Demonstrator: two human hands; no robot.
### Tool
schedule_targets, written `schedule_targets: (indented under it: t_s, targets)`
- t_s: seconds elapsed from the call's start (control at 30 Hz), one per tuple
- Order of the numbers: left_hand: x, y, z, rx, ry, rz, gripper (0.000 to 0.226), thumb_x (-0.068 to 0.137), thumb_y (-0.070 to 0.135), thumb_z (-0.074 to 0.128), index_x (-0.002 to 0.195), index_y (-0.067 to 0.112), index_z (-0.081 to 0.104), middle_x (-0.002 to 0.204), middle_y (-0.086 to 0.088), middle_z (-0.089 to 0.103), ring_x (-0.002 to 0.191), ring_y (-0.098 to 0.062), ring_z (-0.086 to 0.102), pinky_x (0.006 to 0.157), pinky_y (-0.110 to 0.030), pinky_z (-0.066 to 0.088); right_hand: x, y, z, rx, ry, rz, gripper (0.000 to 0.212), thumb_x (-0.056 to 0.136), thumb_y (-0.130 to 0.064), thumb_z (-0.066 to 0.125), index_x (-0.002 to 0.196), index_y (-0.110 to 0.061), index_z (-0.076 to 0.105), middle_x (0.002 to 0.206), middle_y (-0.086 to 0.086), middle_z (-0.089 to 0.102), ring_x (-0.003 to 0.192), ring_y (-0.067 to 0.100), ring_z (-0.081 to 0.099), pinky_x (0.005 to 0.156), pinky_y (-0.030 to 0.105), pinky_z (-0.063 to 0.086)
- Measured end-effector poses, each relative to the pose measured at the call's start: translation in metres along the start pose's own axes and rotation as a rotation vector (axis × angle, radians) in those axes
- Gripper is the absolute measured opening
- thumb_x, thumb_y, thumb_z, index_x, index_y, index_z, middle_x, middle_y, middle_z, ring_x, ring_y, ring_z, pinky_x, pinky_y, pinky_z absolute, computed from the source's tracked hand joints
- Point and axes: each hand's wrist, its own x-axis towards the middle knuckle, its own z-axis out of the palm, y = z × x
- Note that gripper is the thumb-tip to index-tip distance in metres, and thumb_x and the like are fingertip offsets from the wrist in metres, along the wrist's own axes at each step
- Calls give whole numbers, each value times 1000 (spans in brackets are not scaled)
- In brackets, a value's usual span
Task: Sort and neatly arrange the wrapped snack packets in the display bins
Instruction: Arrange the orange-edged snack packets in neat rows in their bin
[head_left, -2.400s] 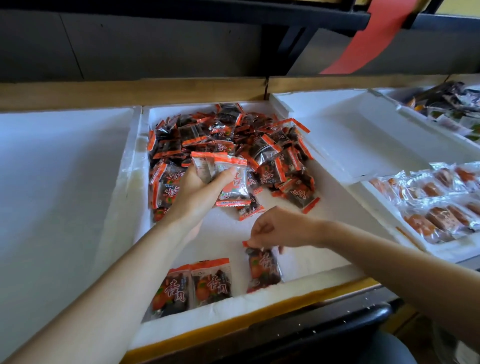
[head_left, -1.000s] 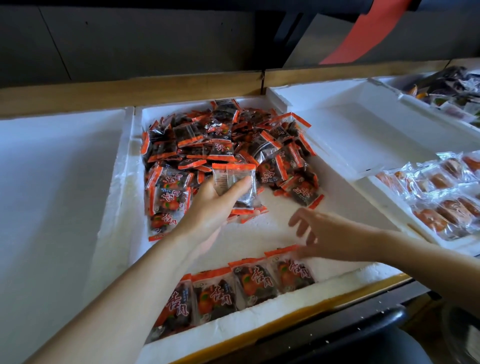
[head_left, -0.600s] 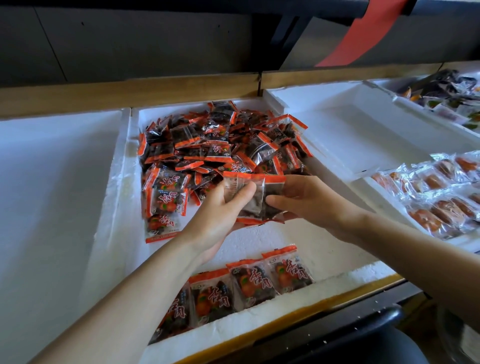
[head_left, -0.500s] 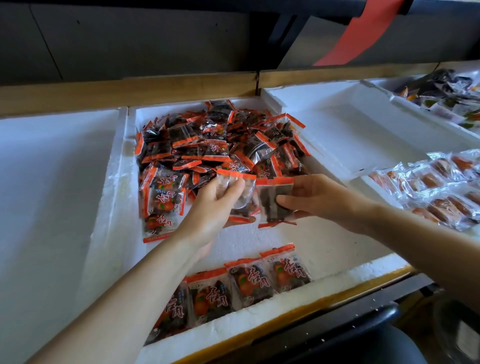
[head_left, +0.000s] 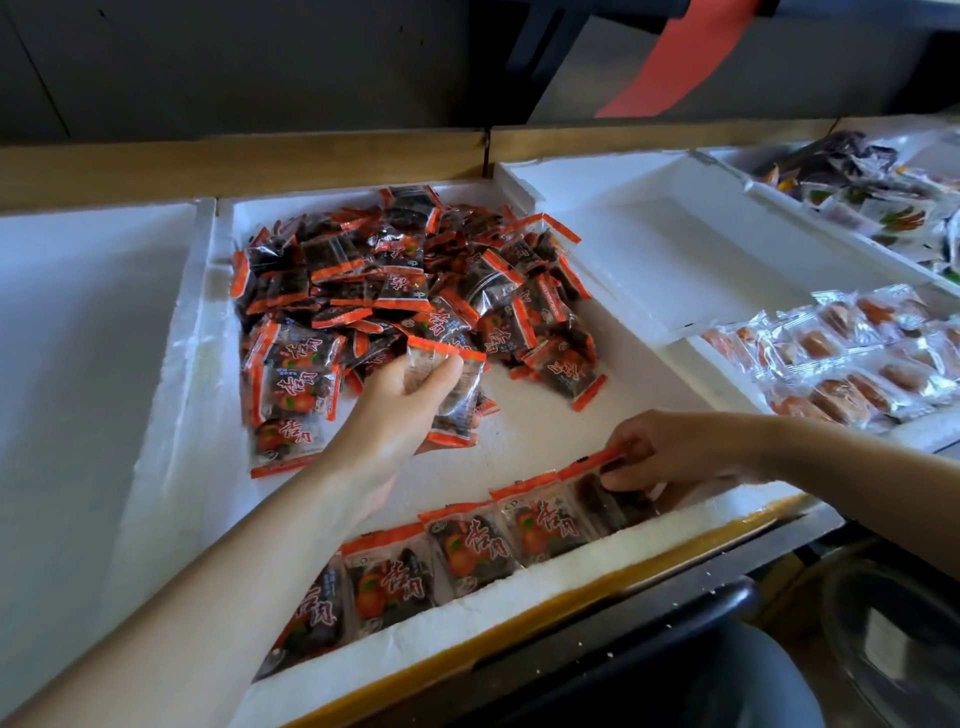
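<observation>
A white foam bin holds a loose pile of orange-edged dark snack packets at its back. Along its front wall lies a neat row of packets, face up. My left hand grips a small stack of packets above the bin's middle. My right hand pinches one packet by its orange top edge, at the right end of the front row, touching the bin floor.
An empty white foam bin sits to the right, another to the left. Clear-wrapped orange snacks fill a tray at far right, dark mixed packets behind it. A wooden ledge runs along the back.
My right hand took one packet from the stack in my left hand and carried it down to the right end of the front row. My left hand stayed above the bin.
</observation>
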Motion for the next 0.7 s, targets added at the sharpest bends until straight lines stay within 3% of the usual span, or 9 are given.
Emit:
schedule_targets:
  t_s: [0.13,0.23,0.3,0.37,0.5,0.63,0.7]
  targets:
    - [0,-2,2,14,-23,-7,22,98,31,54,99,13,68,91,-4,72,94,-26,69,100,-52,48,2,2,5,-1,38,-11,21,87,-27,64,104,-19,55,109,5,62,93,18,66,79,31,58]
    - [1,-4,4,-14,-19,-26,23,98,31,53,102,13,65,92,-4,71,90,-23,68,98,-50,51,5,4,6,-419,161,-49,36,86,-41,62,114,-21,52,112,-3,56,95,13,59,85,28,52]
    - [3,-5,6,-39,-16,-57,22,99,32,51,106,14,62,96,-5,70,89,-23,68,90,-45,55,5,3,5,-540,250,-108,47,84,-47,61,122,-24,48,114,-7,48,97,10,53,86,23,47]
    - [1,-5,7,-58,-28,-63,21,101,30,48,107,14,61,95,-7,70,81,-22,68,79,-37,58,3,-4,4,-416,358,-221,50,83,-46,60,125,-24,46,118,-8,49,94,4,53,82,16,47]
    - [-6,-6,11,112,-151,114,21,97,31,52,104,16,66,94,1,69,93,-14,65,88,-32,51,-4,-39,9,-13,442,-482,35,86,-34,61,117,-19,56,107,-6,63,83,2,61,74,17,53]
    - [-9,-5,15,166,-170,246,12,93,22,59,95,13,66,75,10,66,74,-3,62,70,-20,51,-11,-62,19,14,455,-581,17,82,-24,70,98,-16,67,84,0,71,72,10,66,70,26,57]
    - [-9,-4,17,152,-154,265,15,87,27,63,91,13,62,74,9,64,68,0,59,64,-15,47,-13,-63,16,-26,486,-582,13,82,-21,71,94,-16,69,79,0,71,69,10,67,68,25,57]
